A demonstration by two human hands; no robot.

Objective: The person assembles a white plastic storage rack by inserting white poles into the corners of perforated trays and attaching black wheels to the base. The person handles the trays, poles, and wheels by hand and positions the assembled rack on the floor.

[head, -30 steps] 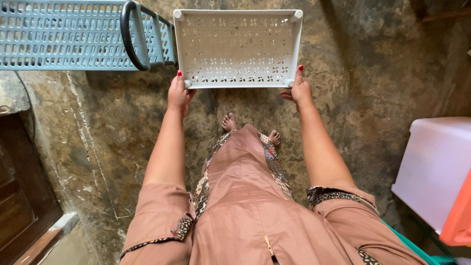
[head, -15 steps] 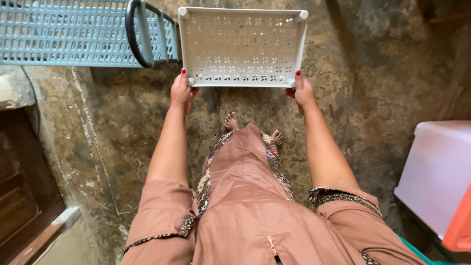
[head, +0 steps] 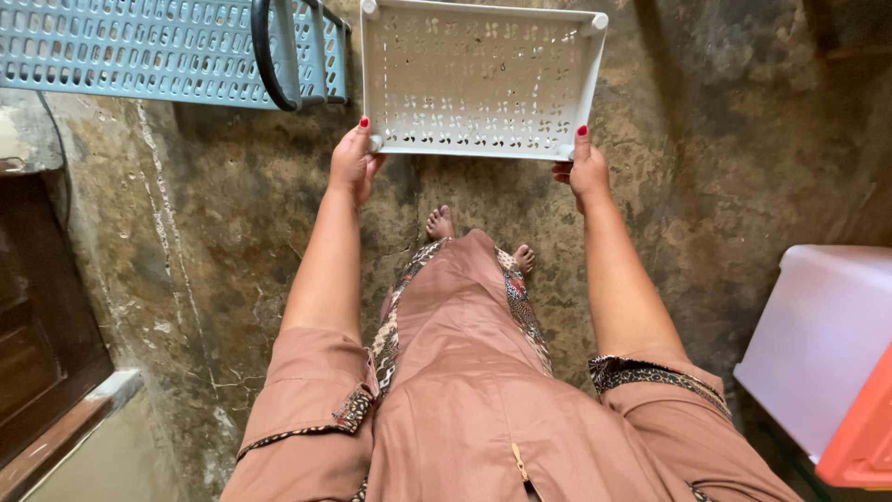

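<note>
Gripping the near corners of a white rectangular perforated plastic tray (head: pixel 478 79), the left hand (head: pixel 353 163) and the right hand (head: pixel 587 172) are closed on its rim — thumbs with red-painted nails laid on top, fingers curled underneath. The tray is held out flat in front of the body, above a rough, stained brown stone floor (head: pixel 232 232). Just to the left of the tray, a light blue slotted plastic basket (head: pixel 158 46) is seen, with a dark curved handle (head: pixel 271 56) on the side facing the tray; whether the two touch cannot be told. Below the tray, bare toes (head: pixel 439 221) are seen on the floor under a brown dress. Well to the right of the tray and nearer the person, a white plastic box (head: pixel 818 335) is set — an orange edge (head: pixel 864 437) lies against it.
</note>
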